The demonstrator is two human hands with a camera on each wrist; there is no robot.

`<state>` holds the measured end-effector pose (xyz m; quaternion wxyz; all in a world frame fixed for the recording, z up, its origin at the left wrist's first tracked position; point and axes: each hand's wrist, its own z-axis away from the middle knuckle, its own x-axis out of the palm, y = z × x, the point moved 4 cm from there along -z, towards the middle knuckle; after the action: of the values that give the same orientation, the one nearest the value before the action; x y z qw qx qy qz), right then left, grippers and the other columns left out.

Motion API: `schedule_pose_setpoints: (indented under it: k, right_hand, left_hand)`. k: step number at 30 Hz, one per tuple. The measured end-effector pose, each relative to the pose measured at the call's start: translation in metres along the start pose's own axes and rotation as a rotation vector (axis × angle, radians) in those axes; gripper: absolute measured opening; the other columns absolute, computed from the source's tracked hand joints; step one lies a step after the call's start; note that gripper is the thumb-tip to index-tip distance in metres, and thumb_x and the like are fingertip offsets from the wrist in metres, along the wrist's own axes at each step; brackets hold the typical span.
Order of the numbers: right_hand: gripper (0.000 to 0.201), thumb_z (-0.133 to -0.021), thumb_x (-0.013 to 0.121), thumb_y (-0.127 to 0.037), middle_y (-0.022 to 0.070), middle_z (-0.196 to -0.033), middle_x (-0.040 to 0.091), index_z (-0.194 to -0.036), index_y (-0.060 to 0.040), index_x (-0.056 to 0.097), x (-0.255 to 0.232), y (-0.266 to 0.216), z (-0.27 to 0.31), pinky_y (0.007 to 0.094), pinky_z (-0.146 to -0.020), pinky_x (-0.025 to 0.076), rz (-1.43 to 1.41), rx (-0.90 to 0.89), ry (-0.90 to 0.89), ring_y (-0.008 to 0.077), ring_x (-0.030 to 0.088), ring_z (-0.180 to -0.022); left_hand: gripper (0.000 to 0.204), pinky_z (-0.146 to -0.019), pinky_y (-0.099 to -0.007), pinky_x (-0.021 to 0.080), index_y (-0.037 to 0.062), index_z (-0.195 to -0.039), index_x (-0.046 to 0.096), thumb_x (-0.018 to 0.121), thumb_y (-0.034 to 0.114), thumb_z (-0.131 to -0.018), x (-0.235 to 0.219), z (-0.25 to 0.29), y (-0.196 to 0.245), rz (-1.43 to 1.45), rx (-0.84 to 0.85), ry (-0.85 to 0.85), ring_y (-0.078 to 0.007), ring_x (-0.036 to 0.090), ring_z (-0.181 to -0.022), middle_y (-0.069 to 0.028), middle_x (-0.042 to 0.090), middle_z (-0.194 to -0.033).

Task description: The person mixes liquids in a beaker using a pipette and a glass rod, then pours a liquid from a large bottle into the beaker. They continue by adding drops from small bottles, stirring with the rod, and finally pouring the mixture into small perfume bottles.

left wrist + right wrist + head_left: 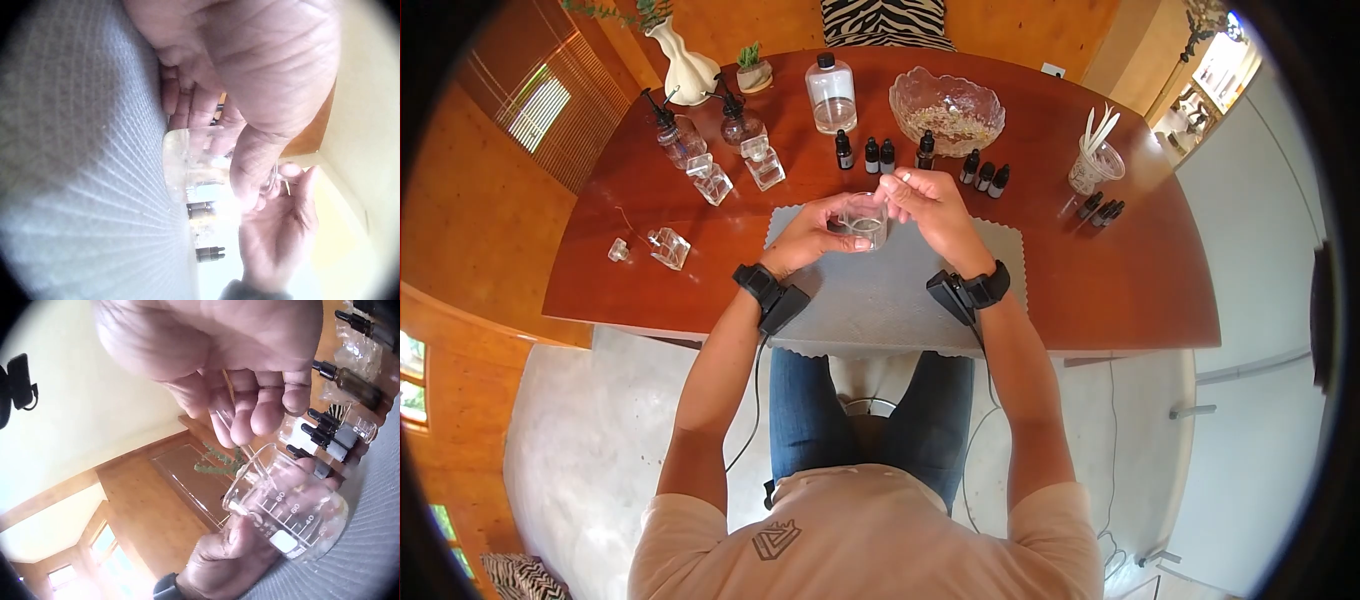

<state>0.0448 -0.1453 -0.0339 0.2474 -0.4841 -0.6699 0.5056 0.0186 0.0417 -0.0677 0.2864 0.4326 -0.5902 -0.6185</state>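
My left hand (808, 240) holds a small glass beaker (294, 515) over the grey mat (850, 310), its thumb on one side and its fingers round the other. White measuring marks show on the beaker's wall in the right wrist view, and a little clear liquid lies low inside. Above the rim, my right hand (935, 208) pinches a thin clear rod (223, 417) between thumb and fingers. The rod slants down into the beaker's mouth. In the left wrist view the left thumb (259, 165) covers part of the beaker.
Black-capped dropper bottles (880, 155) stand close behind the hands, with a large clear bottle (834, 112) and a glass bowl (948, 105) farther back. Square glass bottles (762, 165) are at the left. To the right stands a cup of white sticks (1095, 168) near small bottles (1105, 212).
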Motion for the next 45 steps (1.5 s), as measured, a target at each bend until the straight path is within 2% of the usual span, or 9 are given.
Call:
schedule_pose_setpoints:
  k: [13,16,22,25,28,31,37,40,45]
  right_hand:
    - [0.041,-0.102,0.06,-0.037,0.0003,-0.066,0.058,-0.087,-0.0003,0.072,-0.0009,-0.0002,0.0013,0.0276,-0.057,0.043,0.001,0.018,-0.053,0.0087,0.051,-0.063]
    - [0.043,-0.102,0.06,-0.038,0.0004,-0.067,0.058,-0.087,-0.0001,0.072,-0.003,0.003,-0.0012,0.0278,-0.057,0.043,0.037,-0.018,0.04,0.009,0.051,-0.062]
    - [0.043,-0.102,0.061,-0.038,0.001,-0.066,0.058,-0.087,0.0,0.072,-0.0028,0.0005,0.0015,0.0275,-0.057,0.042,0.021,0.027,-0.033,0.0095,0.051,-0.062]
    - [0.044,-0.102,0.061,-0.039,0.0017,-0.066,0.058,-0.085,-0.0004,0.072,-0.0022,0.0017,-0.0015,0.0273,-0.058,0.042,0.061,-0.056,0.064,0.0095,0.051,-0.062]
    - [0.045,-0.102,0.06,-0.04,0.0019,-0.066,0.058,-0.083,-0.0008,0.072,-0.0034,0.0014,0.0008,0.0272,-0.058,0.042,0.014,0.037,-0.054,0.0094,0.051,-0.062]
    - [0.044,-0.102,0.06,-0.039,0.0017,-0.065,0.058,-0.082,-0.0009,0.072,-0.0013,-0.001,0.0011,0.0272,-0.058,0.042,-0.019,0.019,0.027,0.0092,0.05,-0.062]
    - [0.042,-0.102,0.06,-0.037,0.0006,-0.066,0.058,-0.085,-0.001,0.073,-0.0034,-0.001,0.002,0.0268,-0.057,0.042,0.005,0.044,-0.047,0.0088,0.05,-0.061]
    - [0.042,-0.102,0.061,-0.038,0.0002,-0.066,0.058,-0.086,-0.001,0.073,-0.0008,-0.004,-0.0001,0.0268,-0.057,0.042,0.011,-0.025,0.067,0.0088,0.05,-0.062]
    - [0.04,-0.102,0.06,-0.036,0.0003,-0.068,0.059,-0.088,-0.001,0.073,-0.0025,-0.0012,0.0017,0.0263,-0.058,0.042,0.016,0.041,-0.037,0.0086,0.051,-0.064]
  left_hand:
    - [0.064,-0.107,-0.0329,0.044,0.0031,-0.139,0.057,0.084,0.013,-0.082,0.0009,-0.0005,0.0014,0.0,0.021,0.006,-0.016,0.059,-0.121,-0.0053,0.066,-0.13]
    - [0.065,-0.107,-0.0331,0.044,0.0028,-0.139,0.057,0.084,0.013,-0.082,-0.0001,-0.001,-0.0004,0.001,0.026,0.005,-0.0161,0.059,-0.12,-0.0055,0.066,-0.129]
    - [0.065,-0.107,-0.0334,0.044,0.0035,-0.139,0.056,0.084,0.014,-0.082,0.0012,-0.0004,0.0,0.039,-0.014,-0.002,-0.0168,0.06,-0.12,-0.0058,0.066,-0.128]
    - [0.065,-0.107,-0.0335,0.044,0.0039,-0.139,0.057,0.084,0.014,-0.082,0.0007,-0.001,-0.0017,0.023,0.013,0.011,-0.0167,0.06,-0.12,-0.0056,0.066,-0.128]
    - [0.064,-0.107,-0.0336,0.044,0.004,-0.139,0.057,0.084,0.014,-0.082,0.0019,0.0,0.0024,0.009,0.012,0.005,-0.0167,0.059,-0.12,-0.0055,0.066,-0.129]
    - [0.064,-0.107,-0.0338,0.044,0.004,-0.139,0.057,0.084,0.014,-0.082,0.0014,0.0012,0.0039,0.024,-0.005,-0.001,-0.017,0.059,-0.121,-0.0056,0.066,-0.129]
    - [0.064,-0.107,-0.0336,0.044,0.0043,-0.14,0.056,0.083,0.014,-0.083,0.001,-0.001,-0.001,0.024,0.016,-0.004,-0.0171,0.059,-0.122,-0.0055,0.066,-0.129]
    - [0.065,-0.106,-0.0334,0.045,0.0041,-0.141,0.056,0.083,0.013,-0.083,0.0006,0.0001,-0.0004,0.007,0.028,0.008,-0.0171,0.059,-0.121,-0.0056,0.066,-0.129]
    - [0.065,-0.106,-0.0334,0.045,0.0038,-0.141,0.056,0.083,0.012,-0.083,0.0011,0.0002,0.002,0.001,0.01,0.002,-0.0171,0.059,-0.121,-0.0058,0.065,-0.13]
